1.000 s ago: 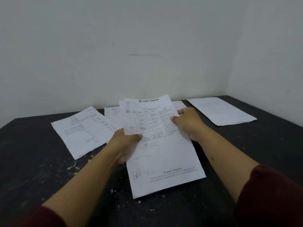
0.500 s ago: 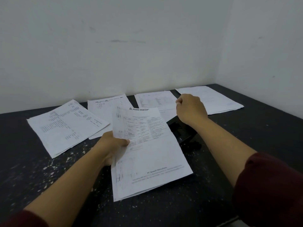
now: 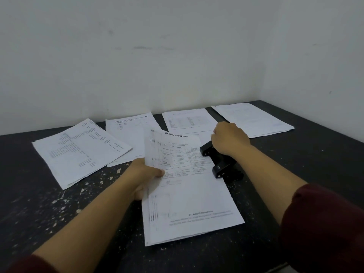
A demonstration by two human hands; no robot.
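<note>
Four paper piles (image 3: 78,152) behind sheets (image 3: 189,198), punch (image 3: 223,169)

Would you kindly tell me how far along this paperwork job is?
Looks done: four paper stacks lie spread along the back of the table. In hand: the left hand grips a sheaf of printed sheets, its right edge at the black hole punch that the right hand holds. Whether it is punched yet, I cannot tell. Probably left: punching this sheaf and setting it down.
</note>
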